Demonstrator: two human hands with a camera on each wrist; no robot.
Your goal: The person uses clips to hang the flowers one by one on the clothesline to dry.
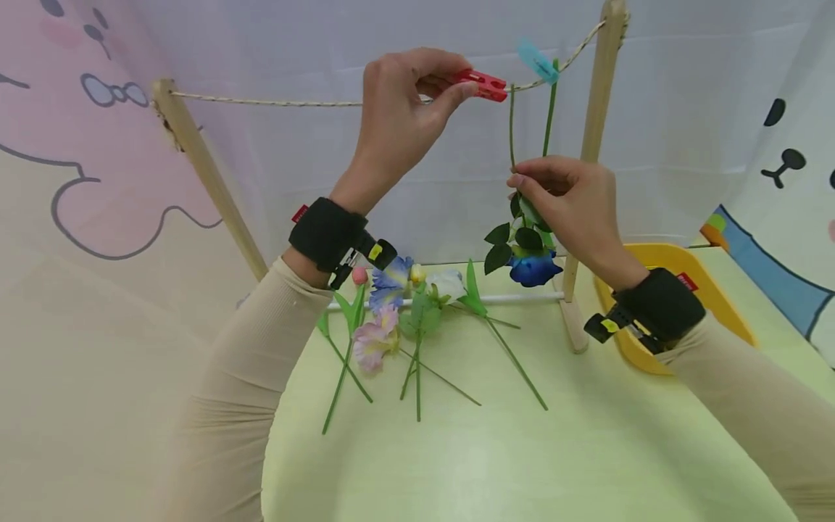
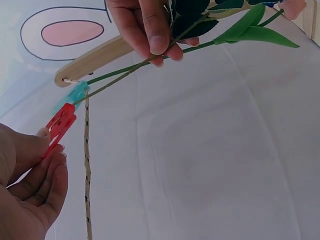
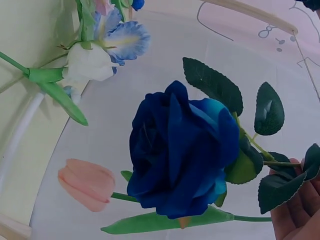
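Cream sleeves (image 1: 248, 377) reach in from the near edge, each ending in a black wrist strap. Left hand (image 1: 398, 123): grip clamped on a red clothespin (image 1: 481, 84), thumb and forefinger pinching its tail, with the pin's mouth at the rope (image 1: 293, 102), just beside the top of a thin green stem (image 1: 512, 127). Right hand (image 1: 574, 206): grip pinched on that stem below the rope, fingertips (image 2: 159, 45) closed round it above the dark leaves (image 3: 212, 85). A blue rose (image 1: 533, 267) hangs head down from the stem, under the right hand. A turquoise clothespin (image 1: 536, 61) sits on the rope to the right of the red one, holding a second stem close to the right wooden post (image 1: 596, 109). Below the rope, loose artificial flowers (image 1: 391, 319) lie on the green tabletop (image 1: 496, 449), against the frame's white bar. A yellow tray (image 1: 691, 290) sits right of the post.
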